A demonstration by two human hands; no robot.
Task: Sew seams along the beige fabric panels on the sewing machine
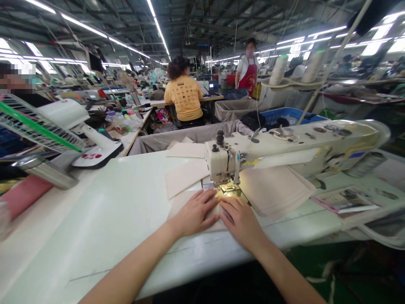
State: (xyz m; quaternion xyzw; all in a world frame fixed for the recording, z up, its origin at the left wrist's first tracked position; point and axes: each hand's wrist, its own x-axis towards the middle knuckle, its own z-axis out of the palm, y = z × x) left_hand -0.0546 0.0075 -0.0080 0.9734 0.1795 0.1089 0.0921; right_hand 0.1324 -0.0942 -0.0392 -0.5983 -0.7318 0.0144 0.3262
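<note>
Our left hand [195,214] and right hand [241,223] lie open and flat, palms down and fingers nearly meeting, on a cream fabric panel [182,203]. Neither pinches or grips; they simply press the panel to the white sewing table [95,219], just in front of the presser foot [229,188] of an industrial sewing machine [294,145]. The panel looks light, soft and limp, so it would probably slide easily on the smooth tabletop and could pucker under uneven pressure. Broad, even pressure from flat palms on either side of the foot seems a safer hold than pinching one edge. Our left forearm [133,266] and right forearm [284,270] reach in from the near table edge, angling inward toward the machine. Two more cut panels [185,177] lie left of the machine head, and a layered stack of similar fabric [274,190] rests just to its right.
</note>
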